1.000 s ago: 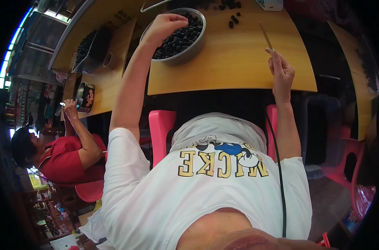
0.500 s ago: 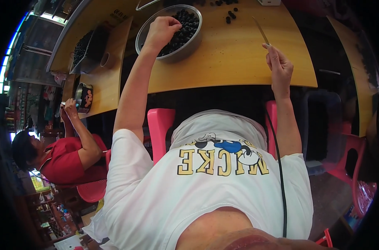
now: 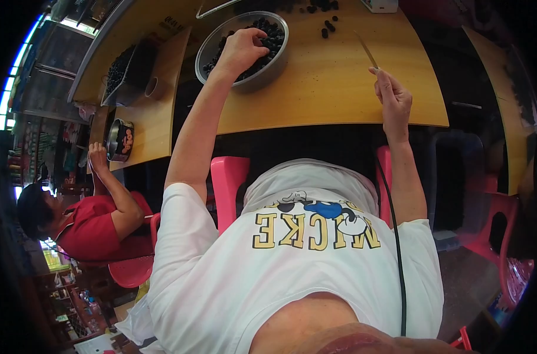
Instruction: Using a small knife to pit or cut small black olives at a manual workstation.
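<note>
My left hand (image 3: 243,52) reaches over a clear round plastic bowl (image 3: 282,62) heaped with small dark rounded pieces (image 3: 275,32). Its thumb and fingers are curved and apart, with the fingertips at the heap and nothing visible between them. In my right hand (image 3: 393,95), a thin, narrow-bladed knife (image 3: 367,50) is gripped by the handle, its blade pointing away from me above the yellow wooden table (image 3: 327,100). Several more dark pieces (image 3: 328,28) lie loose on the table beyond the bowl, to its right.
At left, a person in red (image 3: 103,224) sits by a side table (image 3: 156,138) holding a dark round tin (image 3: 121,140), a cup (image 3: 152,87) and a crate of dark pieces (image 3: 122,71). A pale box (image 3: 382,6) stands at the table's far edge. Pink chair arms (image 3: 228,189) flank me.
My left hand has shifted slightly right over the bowl, and its pinched fingers have parted. The knife stays in my right hand, almost still. The other person's hands have moved slightly.
</note>
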### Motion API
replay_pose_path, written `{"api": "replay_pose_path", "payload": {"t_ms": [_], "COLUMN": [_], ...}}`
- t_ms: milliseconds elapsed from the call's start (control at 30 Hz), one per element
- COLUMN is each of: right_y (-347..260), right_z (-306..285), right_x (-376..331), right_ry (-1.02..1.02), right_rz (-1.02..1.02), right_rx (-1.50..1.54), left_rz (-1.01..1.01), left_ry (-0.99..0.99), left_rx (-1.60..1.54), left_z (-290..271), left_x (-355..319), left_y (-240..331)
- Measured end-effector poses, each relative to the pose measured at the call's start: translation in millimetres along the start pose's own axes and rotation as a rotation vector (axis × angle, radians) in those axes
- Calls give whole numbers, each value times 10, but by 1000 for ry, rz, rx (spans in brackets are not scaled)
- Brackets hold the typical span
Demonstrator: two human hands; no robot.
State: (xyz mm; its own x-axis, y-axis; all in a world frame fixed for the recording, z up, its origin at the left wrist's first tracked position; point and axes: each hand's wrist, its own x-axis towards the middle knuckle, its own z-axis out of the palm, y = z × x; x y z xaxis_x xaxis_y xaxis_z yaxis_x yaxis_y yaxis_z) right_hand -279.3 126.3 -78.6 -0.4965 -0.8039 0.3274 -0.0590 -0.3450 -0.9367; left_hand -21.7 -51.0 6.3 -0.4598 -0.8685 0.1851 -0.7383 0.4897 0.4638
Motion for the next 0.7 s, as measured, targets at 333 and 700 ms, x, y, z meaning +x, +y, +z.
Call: {"api": "replay_pose_path", "payload": {"t_ms": [333, 700], "right_y": [-12, 22], "right_z": [18, 19], "right_x": [-13, -33], "right_ry": [-13, -27], "right_rz": [7, 37], "right_rx": [-4, -12], "left_rz": [-62, -507], "left_ry": [23, -314], "left_rx": [-93, -2276], "left_z": [-74, 165], "left_x": [-4, -1034], "left_y": [-87, 620]}}
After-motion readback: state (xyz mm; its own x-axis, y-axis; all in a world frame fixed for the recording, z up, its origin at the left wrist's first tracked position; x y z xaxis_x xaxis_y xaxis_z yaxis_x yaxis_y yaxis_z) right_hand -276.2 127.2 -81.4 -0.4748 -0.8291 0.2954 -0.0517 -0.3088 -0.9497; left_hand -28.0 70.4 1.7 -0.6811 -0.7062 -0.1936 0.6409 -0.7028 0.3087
